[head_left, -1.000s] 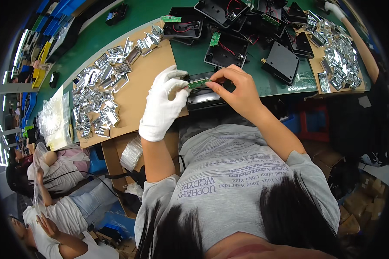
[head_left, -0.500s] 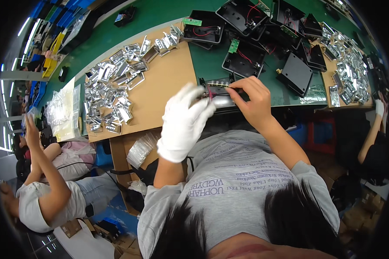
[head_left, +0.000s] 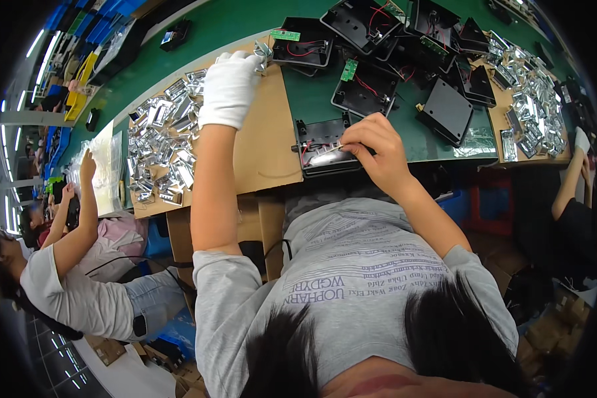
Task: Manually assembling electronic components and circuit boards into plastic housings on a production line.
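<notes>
Our left hand (head_left: pixel 229 89), gloved, has left the black casing (head_left: pixel 320 128) for the metal pieces (head_left: pixel 263 52) by its fingertips, its grip hidden; only our right hand (head_left: pixel 377 142) now tends the casing, just to its left, pinching a thin strip (head_left: pixel 337 147) there.

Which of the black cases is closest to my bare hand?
The open black case at the green table's near edge, beside your right hand; the other black cases lie farther back.
</notes>
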`<state>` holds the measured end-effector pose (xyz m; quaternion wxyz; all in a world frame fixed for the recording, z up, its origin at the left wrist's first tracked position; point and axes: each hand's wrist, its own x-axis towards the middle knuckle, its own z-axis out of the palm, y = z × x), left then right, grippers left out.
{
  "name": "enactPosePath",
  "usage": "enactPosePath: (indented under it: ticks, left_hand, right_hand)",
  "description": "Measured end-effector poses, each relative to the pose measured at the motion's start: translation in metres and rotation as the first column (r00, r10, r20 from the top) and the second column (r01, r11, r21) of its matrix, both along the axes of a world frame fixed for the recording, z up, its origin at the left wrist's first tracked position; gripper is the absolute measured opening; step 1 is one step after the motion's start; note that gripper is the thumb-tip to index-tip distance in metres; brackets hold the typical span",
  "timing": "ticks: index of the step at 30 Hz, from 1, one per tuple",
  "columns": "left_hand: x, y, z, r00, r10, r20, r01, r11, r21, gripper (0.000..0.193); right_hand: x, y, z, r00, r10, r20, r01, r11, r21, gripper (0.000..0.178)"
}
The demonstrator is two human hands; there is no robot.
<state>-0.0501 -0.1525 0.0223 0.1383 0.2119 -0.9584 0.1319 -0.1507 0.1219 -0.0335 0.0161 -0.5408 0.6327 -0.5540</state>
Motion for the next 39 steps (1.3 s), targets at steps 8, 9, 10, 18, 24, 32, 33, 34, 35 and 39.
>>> enactPosePath:
  ticks: [8, 9, 10, 18, 24, 32, 33, 34, 35, 39]
  left_hand:
    - [-0.014, -0.009, -0.019, 0.998, 0.014, 0.065, 0.001, 0.972, -0.234, 0.019]
    - [-0.014, -0.01, -0.018, 0.996, 0.039, 0.079, -0.019, 0.972, -0.236, 0.019]
    - [-0.013, -0.01, -0.017, 0.993, 0.066, 0.094, -0.042, 0.97, -0.238, 0.019]
    - [0.036, 0.073, 0.021, 0.788, 0.186, -0.586, 0.375, 0.61, 0.698, 0.013]
    - [0.044, 0.109, -0.005, 0.799, 0.355, -0.486, 0.458, 0.165, 0.873, 0.017]
    - [0.051, 0.115, -0.012, 0.817, 0.389, -0.427, 0.429, 0.086, 0.899, 0.022]
    - [0.053, 0.114, -0.013, 0.832, 0.336, -0.442, 0.414, 0.155, 0.897, 0.022]
    - [0.055, 0.113, -0.014, 0.846, 0.283, -0.453, 0.401, 0.224, 0.888, 0.023]
    - [0.057, 0.112, -0.015, 0.859, 0.228, -0.459, 0.389, 0.292, 0.874, 0.024]
    - [0.055, 0.117, -0.009, 0.875, 0.106, -0.473, 0.386, 0.437, 0.812, 0.027]
  right_hand:
    - [-0.003, 0.004, -0.002, 0.999, 0.046, -0.013, -0.046, 0.999, 0.007, 0.009]
    - [-0.003, 0.004, 0.0, 0.999, 0.048, -0.01, -0.047, 0.999, 0.023, 0.009]
    - [-0.002, 0.005, 0.003, 0.999, 0.051, -0.006, -0.051, 0.998, 0.04, 0.009]
    - [-0.002, 0.003, 0.001, 0.999, 0.002, 0.037, -0.003, 1.0, 0.022, 0.007]
    - [-0.002, -0.003, 0.007, 0.998, -0.007, 0.067, 0.006, 1.0, 0.016, 0.009]
    - [-0.001, -0.003, 0.005, 0.999, -0.041, 0.01, 0.041, 0.998, 0.044, 0.016]
    - [0.002, -0.002, 0.005, 0.995, -0.062, 0.083, 0.058, 0.997, 0.044, 0.018]
    - [0.006, -0.002, 0.005, 0.984, -0.082, 0.156, 0.076, 0.996, 0.046, 0.02]
    - [0.01, -0.002, 0.005, 0.968, -0.102, 0.227, 0.093, 0.994, 0.049, 0.021]
    - [0.012, -0.002, 0.0, 0.962, -0.131, 0.238, 0.122, 0.991, 0.052, 0.027]
